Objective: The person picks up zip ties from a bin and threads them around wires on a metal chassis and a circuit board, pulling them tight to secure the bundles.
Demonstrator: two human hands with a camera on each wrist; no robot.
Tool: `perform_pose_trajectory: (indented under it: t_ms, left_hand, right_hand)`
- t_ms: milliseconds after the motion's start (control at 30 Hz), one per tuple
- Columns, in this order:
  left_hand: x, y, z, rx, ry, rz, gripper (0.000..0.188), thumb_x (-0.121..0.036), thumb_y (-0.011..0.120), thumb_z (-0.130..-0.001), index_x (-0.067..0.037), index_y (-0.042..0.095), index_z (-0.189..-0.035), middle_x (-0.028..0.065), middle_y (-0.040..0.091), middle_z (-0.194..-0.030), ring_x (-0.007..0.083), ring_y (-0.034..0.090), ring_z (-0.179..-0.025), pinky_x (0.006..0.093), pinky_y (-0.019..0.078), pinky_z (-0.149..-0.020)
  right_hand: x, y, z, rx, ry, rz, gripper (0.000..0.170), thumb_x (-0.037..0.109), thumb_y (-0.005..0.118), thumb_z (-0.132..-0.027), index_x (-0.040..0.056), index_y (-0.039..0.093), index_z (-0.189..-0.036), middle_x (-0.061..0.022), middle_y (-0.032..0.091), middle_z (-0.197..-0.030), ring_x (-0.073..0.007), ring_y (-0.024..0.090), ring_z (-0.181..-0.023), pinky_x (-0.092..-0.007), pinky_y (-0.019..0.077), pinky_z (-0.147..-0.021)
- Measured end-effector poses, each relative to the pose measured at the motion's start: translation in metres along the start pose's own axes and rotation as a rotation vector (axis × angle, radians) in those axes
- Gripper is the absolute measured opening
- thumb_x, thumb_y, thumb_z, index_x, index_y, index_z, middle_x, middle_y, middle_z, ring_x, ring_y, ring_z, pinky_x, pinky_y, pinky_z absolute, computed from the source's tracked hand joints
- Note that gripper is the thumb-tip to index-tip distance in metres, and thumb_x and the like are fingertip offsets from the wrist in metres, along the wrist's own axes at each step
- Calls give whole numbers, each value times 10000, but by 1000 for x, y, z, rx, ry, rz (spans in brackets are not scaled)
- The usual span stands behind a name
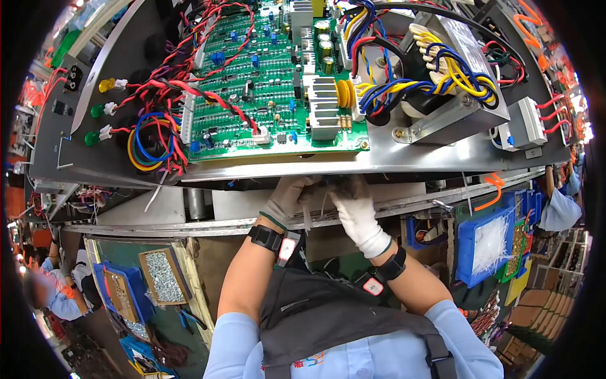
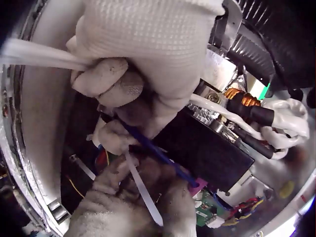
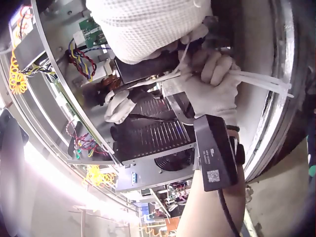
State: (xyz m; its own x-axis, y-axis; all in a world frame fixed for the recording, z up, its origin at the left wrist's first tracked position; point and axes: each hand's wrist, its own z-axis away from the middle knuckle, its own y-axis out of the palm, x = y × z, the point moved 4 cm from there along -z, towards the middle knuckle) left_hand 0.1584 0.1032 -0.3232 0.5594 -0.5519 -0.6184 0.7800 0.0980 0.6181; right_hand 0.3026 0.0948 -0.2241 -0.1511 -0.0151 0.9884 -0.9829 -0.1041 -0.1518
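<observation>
Both hands wear white knit gloves and work under the front edge of the raised metal chassis panel (image 1: 284,169). My left hand (image 2: 143,54) grips a bundle of white cable ties (image 3: 261,83) in its curled fingers, the tails pointing outward. Close against it, my right hand (image 2: 133,197) has its fingers bent together at a single white cable tie (image 2: 143,190), whose tail lies across that glove. A dark blue cable (image 2: 158,150) runs between the hands. In the head view the panel hides the fingertips of the right hand (image 1: 358,215).
A green circuit board (image 1: 271,120) and wire bundles sit on the panel above. Inside the chassis are a black box (image 2: 212,153) and white-sleeved cables (image 2: 286,123). A blue bin of cable ties (image 1: 486,246) stands right, a box of screws (image 1: 165,276) left.
</observation>
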Motion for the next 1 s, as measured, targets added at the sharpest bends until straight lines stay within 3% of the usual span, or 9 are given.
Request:
perform_pose_trajectory:
  t_ms: [100,167,200,233,267,333,533,767,1000]
  left_hand:
    - [3,1,-3,96,65,66,95,18,500,-779,-6,543,-860,63,563,-734,85,387,-491,209,311,-476]
    - [-8,11,3,109,462,-435,113,17,492,-782,2,554,-874,53,545,-722,89,399,-498,204,315,-478]
    - [-7,13,4,72,462,-451,107,-3,492,-800,-7,566,-878,37,540,-721,84,411,-506,200,321,-480]
    - [-10,18,7,34,461,-467,106,-23,492,-819,-16,577,-881,22,536,-721,78,422,-515,195,327,-483]
    - [-12,23,10,-3,459,-483,110,-44,492,-838,-25,589,-885,6,531,-721,73,433,-523,191,333,-485]
    - [-13,26,17,-95,116,-220,103,-78,505,-859,-43,600,-876,-8,539,-727,62,438,-530,191,337,-487]
    - [-3,13,7,-79,253,-358,96,-103,521,-869,-73,610,-851,-35,526,-702,38,411,-524,192,301,-466]
    - [-8,20,5,-73,237,-348,102,-92,526,-862,-71,625,-873,-49,513,-638,35,395,-482,198,289,-446]
    - [-13,36,11,-136,131,-166,89,-103,525,-881,-62,591,-838,-41,500,-614,33,375,-453,201,258,-416]
  right_hand:
    - [-10,-17,-11,159,-176,388,235,140,665,-812,10,567,-982,-142,583,-794,-253,549,-665,-365,463,-638]
    - [-3,-25,-17,294,-165,519,221,163,655,-809,13,587,-956,-159,609,-818,-299,577,-687,-378,469,-651]
    - [-1,-26,-21,372,-72,511,215,169,646,-812,15,593,-953,-161,619,-831,-319,590,-701,-389,474,-658]
    - [15,-25,-22,179,-437,537,178,176,632,-810,50,618,-936,-129,642,-862,-328,616,-790,-435,477,-724]
    - [11,-26,-21,153,-505,631,173,182,638,-803,67,625,-933,-118,646,-865,-322,616,-818,-448,470,-749]
    - [-3,-26,-17,94,-642,818,166,195,649,-789,102,639,-926,-96,654,-870,-310,616,-873,-473,456,-801]
    - [-13,-20,-18,27,-607,860,136,227,641,-787,136,658,-886,-81,664,-866,-287,625,-874,-456,460,-802]
    - [1,-16,-28,289,-406,1116,223,320,605,-832,101,615,-871,-84,650,-852,-279,637,-794,-423,467,-732]
    - [-5,-15,-29,227,-521,1015,223,301,609,-827,79,625,-820,-116,650,-821,-302,640,-779,-428,489,-727]
